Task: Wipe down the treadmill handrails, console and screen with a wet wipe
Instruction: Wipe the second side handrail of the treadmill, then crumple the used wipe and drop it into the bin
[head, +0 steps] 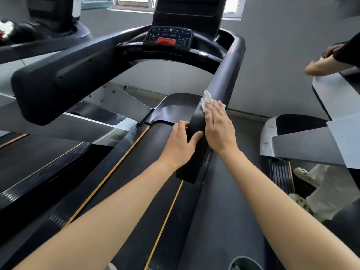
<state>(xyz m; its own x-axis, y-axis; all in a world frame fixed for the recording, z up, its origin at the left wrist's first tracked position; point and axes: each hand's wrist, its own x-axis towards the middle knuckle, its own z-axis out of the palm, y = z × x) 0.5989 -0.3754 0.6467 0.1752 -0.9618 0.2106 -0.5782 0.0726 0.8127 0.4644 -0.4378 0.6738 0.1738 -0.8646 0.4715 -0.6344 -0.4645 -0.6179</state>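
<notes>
The black right handrail [224, 78] of the treadmill runs from the console down toward me. My right hand [219, 126] lies flat on top of it, fingers straight, pressing a crumpled white wet wipe [206, 99] against the rail. My left hand [183, 143] grips the rail's inner edge just below, thumb on top and fingers curled underneath. The console [169, 38] with its buttons and a red stop key sits at the top centre, below the dark screen [188, 8]. The left handrail [58, 78] juts out at the left.
The treadmill belt [136, 172] with yellow edge lines stretches under my arms. Another treadmill [311, 141] stands at the right, where another person's arm [323, 65] and legs show. A further machine is at the far left. A greenish bin rim [245, 264] is at the bottom.
</notes>
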